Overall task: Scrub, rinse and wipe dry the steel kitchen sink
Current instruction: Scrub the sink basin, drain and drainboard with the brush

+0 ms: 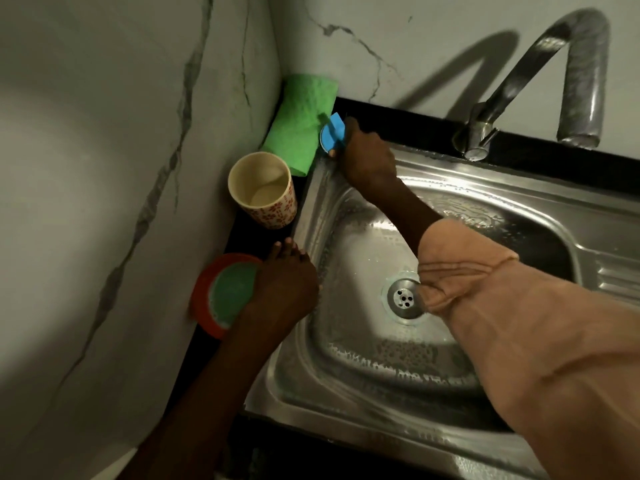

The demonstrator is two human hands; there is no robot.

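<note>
gripping a blue scrubber (333, 135) at sink (450, 393) far-left corner w/ right hand (369, 161); left hand (282, 284) rests relaxed on soap tub (221, 292), basin lies right of both.

Patterned cup (262, 189) upright on dark counter (540, 152); marble-veined wall (104, 168) behind.

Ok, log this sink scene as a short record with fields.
sink: steel sink, wet, drain open
right hand: right hand holds blue scrubber at the sink's far left corner
left hand: left hand rests on the orange tub of green soap
counter: green cloth, patterned cup
tap: tap, no water visible
</note>
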